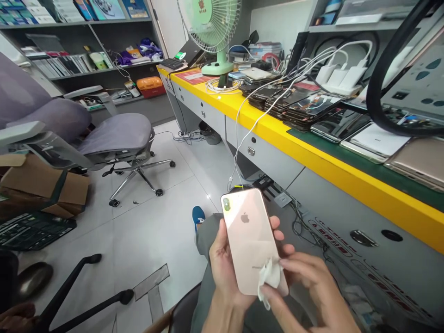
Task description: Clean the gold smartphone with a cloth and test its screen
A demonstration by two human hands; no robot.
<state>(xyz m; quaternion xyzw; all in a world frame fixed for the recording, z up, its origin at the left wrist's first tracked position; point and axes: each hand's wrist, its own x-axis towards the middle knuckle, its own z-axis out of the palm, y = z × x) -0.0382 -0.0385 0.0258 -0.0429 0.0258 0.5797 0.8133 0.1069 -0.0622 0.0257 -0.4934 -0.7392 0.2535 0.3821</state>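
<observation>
Phone (250,236) lies back-up in my left hand (225,268), clamped along both sides. My right hand (312,282) pinches a tissue (270,275) at its lower end; wiping, I judge, is in hand. A further stroke calls for steady support. Cables (256,121) hang from the bench (277,138); no obstruction seen.

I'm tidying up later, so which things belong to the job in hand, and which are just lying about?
In use:
gold phone, in the left hand
white wipe, in the right hand

Apparently lying about:
green fan
grey chair
cardboard box
orange case
</observation>
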